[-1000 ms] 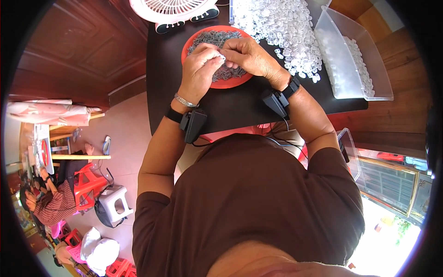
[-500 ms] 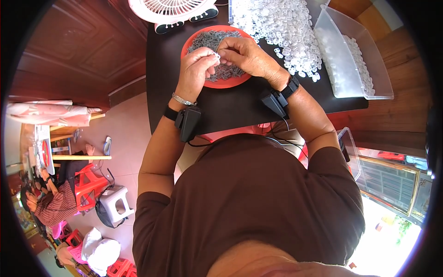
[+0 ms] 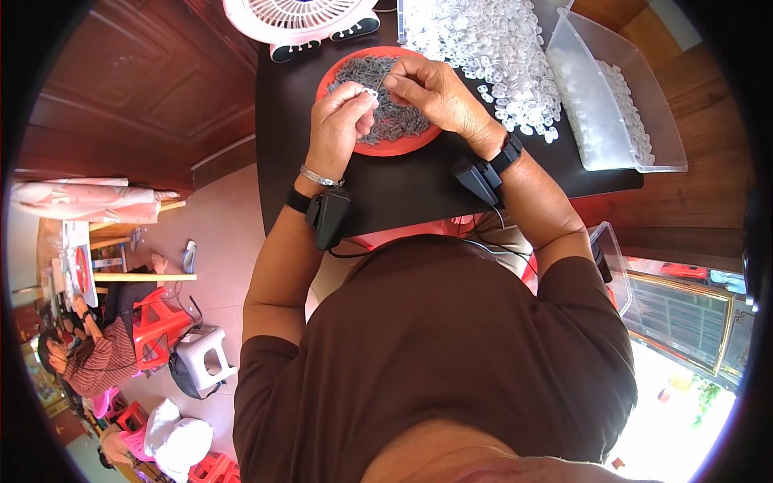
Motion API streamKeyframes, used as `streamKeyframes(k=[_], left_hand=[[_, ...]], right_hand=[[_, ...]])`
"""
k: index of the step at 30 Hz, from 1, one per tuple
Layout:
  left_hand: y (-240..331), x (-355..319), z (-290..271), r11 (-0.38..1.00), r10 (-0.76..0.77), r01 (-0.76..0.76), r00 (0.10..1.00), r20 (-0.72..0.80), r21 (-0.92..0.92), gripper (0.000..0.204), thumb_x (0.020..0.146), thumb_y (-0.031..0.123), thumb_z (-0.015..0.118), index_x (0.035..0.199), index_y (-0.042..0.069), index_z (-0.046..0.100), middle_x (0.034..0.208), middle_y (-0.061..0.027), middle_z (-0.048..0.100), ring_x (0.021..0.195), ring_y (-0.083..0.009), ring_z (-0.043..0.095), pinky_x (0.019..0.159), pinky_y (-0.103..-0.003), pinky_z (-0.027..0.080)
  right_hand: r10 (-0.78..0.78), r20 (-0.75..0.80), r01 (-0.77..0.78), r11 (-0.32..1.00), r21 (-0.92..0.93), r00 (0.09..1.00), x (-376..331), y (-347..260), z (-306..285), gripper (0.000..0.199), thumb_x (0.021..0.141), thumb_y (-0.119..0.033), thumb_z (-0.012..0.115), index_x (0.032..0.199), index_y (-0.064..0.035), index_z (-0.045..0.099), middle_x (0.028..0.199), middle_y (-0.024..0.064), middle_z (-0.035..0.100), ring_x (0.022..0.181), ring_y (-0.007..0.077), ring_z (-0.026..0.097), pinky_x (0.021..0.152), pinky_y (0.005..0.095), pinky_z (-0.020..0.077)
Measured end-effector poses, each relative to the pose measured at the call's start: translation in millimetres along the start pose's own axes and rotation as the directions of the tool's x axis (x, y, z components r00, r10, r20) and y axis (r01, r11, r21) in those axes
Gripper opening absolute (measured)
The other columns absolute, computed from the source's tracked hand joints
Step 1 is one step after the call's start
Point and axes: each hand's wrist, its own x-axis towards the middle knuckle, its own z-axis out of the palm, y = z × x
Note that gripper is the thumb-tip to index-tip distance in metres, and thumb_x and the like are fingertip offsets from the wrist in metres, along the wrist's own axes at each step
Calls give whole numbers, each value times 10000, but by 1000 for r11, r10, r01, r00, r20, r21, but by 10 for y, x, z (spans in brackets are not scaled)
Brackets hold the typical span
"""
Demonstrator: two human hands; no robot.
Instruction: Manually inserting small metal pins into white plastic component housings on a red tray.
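One small white piece [image 3: 371, 94] sits pinched in the fingers of the left hand [image 3: 336, 118]; just right of them, the right hand [image 3: 435, 95] bends inward, fingertips together, any contents unclear. Below the fingers lies a red basin [image 3: 392, 149].

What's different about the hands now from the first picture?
The left hand, still pinching a small white piece, moved a little left. The right hand moved slightly forward, so they're apart now. Whether the right hand holds anything is unclear. The red tray, white pile and fan stayed put.
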Motion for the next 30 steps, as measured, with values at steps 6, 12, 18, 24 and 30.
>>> streamKeyframes(k=[6,12,18,24,30], left_hand=[[16,-19,28,1000,13,-13,1000,23,8,215,913,188,502,836,15,604,653,-5,542,570,-61,474,531,-195,357],[16,-22,32,999,20,-22,999,51,30,223,915,195,498,813,20,591,649,4,530,571,-60,466,534,-199,351],[37,-23,38,995,30,-36,997,67,89,227,895,202,510,764,26,566,602,15,493,554,-59,448,526,-200,334],[13,-22,17,993,44,-50,997,58,103,217,871,198,522,736,32,562,588,17,484,535,-60,447,506,-204,331],[-2,-9,12,992,48,-55,997,58,114,216,865,200,527,729,35,559,594,21,486,536,-55,446,504,-199,331]], right_hand=[[-56,60,39,966,256,997,-14,-28,22,127,908,-122,553,901,-11,613,780,13,605,711,77,546,660,226,464],[-43,48,29,964,263,998,-19,-22,20,75,882,-70,583,908,-9,617,810,13,614,757,72,555,704,228,466],[-128,62,118,982,146,990,-30,-32,19,106,915,-93,565,930,-2,619,804,1,594,747,69,544,712,224,469],[-121,86,114,990,81,989,-43,-82,-10,105,915,-85,556,926,0,616,803,5,596,751,74,547,719,228,472],[-117,89,109,990,85,989,-41,-79,-27,91,902,-73,565,925,-2,618,813,2,603,754,70,544,706,228,461]])
